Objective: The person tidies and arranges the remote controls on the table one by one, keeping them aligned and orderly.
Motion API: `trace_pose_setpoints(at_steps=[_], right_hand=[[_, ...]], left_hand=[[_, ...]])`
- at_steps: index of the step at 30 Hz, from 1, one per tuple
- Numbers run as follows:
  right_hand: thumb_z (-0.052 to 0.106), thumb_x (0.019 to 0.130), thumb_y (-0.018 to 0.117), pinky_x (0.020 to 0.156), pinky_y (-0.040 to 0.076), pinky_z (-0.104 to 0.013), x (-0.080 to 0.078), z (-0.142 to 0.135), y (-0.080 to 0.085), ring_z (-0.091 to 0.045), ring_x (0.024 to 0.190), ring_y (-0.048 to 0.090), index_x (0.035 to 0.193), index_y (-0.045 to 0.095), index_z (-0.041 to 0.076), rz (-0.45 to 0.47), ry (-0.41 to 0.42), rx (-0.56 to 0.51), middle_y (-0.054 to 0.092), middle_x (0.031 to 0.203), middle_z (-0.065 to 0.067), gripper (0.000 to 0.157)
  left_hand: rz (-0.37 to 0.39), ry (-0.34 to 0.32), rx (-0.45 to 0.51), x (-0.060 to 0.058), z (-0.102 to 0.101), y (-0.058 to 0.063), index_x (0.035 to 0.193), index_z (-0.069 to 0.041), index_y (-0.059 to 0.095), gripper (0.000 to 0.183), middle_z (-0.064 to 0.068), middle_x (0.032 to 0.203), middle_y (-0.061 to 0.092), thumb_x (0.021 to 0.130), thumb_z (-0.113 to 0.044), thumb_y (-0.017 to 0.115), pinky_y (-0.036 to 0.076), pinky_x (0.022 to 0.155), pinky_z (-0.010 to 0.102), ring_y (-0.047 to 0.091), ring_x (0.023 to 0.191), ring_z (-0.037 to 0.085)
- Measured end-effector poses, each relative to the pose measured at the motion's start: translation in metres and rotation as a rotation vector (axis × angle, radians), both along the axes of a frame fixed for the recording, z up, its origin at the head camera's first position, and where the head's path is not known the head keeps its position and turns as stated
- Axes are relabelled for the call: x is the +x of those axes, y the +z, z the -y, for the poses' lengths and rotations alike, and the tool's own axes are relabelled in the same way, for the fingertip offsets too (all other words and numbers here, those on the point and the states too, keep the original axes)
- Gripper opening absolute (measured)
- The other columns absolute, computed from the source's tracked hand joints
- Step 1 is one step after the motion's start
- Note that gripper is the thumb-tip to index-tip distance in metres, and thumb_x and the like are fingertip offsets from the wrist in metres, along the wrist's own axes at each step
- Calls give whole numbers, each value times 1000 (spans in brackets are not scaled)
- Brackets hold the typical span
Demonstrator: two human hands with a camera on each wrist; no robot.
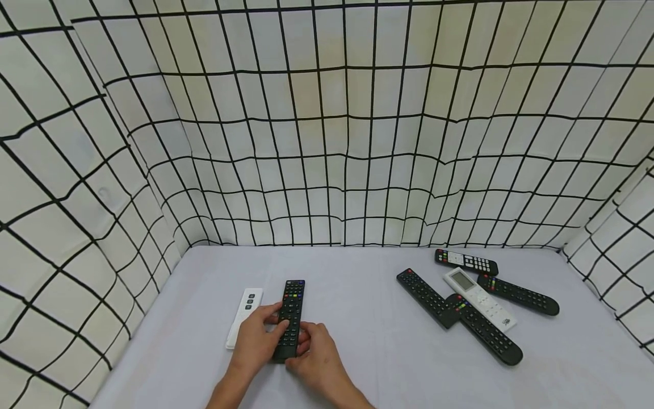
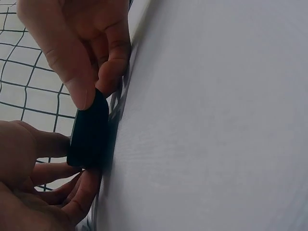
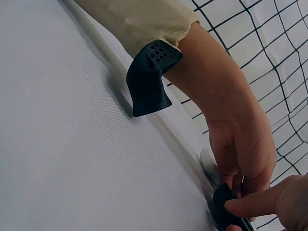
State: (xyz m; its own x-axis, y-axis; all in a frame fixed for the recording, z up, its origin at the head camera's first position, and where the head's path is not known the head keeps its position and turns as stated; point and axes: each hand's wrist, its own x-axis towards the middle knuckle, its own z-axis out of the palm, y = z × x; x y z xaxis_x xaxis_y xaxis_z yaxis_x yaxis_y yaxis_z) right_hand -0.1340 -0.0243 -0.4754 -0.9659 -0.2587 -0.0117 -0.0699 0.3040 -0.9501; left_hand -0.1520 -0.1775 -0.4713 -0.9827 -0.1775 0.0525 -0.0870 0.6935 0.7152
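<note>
A black remote control with rows of buttons lies lengthwise between both hands, its near end towards me. My left hand grips it from the left, the thumb over the buttons and the fingers along the left edge. With thumb and curled fingers, my right hand holds the near end from the right. In the left wrist view the dark end of the black remote sits between both hands, close to the cloth. Beside the left hand lies a slim white remote, partly covered by that hand.
On the right, a white remote with a screen lies among several black remotes, including one with a square end and one with a rounded end. White cloth covers the table. Black-gridded white walls enclose its back and sides.
</note>
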Motion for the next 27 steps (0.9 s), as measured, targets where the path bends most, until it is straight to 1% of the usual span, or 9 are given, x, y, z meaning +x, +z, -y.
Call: trace_pose_setpoints(at_steps=[4,9,12,16,21,24,25,27], right_hand=[[-9,70,85,66,49,-16,1,1,0,-3,76,54,132,58,-13,12,8,-2,58,96,-4,68],[-9,71,85,66,49,-17,1,1,1,-5,77,56,133,57,-13,27,8,-11,58,97,-5,68],[-8,71,86,66,49,-17,1,0,2,-5,78,57,134,57,-12,36,7,-10,58,99,-4,69],[-5,71,88,68,49,-18,2,-6,3,-6,80,58,134,57,-10,25,0,13,58,101,-3,70],[-2,75,87,69,51,-19,0,-20,7,-9,85,58,132,60,-6,8,-7,38,58,104,-4,63],[0,79,85,71,52,-20,-1,-31,9,-10,87,58,130,62,-3,-9,-19,54,59,106,-6,56],[1,80,85,72,53,-20,-1,-34,9,-11,87,58,129,63,-3,-18,-25,57,59,106,-7,53],[3,82,84,73,53,-21,-2,-42,10,-11,89,59,127,64,-1,-39,-40,58,60,107,-8,49]], left_hand=[[1,3,-5,0,0,0,134,0,67,44,18,115,73,93,-11,76,52,70,25,70,100,26],[7,6,-5,1,-1,2,134,0,67,44,18,115,72,92,-10,76,54,68,26,69,91,20],[9,9,-14,1,-2,3,134,-1,67,44,17,116,72,92,-11,77,53,67,24,67,86,17],[2,11,-31,1,-4,4,134,-3,67,44,17,118,71,92,-12,77,49,66,22,64,82,16],[-51,22,-43,0,-11,8,130,-4,69,39,17,122,69,92,-11,76,48,66,22,63,82,16],[-94,21,-25,-1,-19,8,128,-6,71,36,16,125,68,93,-10,75,46,65,21,62,85,17],[-107,19,-13,-1,-22,8,128,-7,71,35,15,125,68,93,-10,74,46,65,21,61,84,17],[-128,20,17,-2,-27,8,127,-8,71,33,13,125,68,94,-10,74,45,65,19,61,87,17]])
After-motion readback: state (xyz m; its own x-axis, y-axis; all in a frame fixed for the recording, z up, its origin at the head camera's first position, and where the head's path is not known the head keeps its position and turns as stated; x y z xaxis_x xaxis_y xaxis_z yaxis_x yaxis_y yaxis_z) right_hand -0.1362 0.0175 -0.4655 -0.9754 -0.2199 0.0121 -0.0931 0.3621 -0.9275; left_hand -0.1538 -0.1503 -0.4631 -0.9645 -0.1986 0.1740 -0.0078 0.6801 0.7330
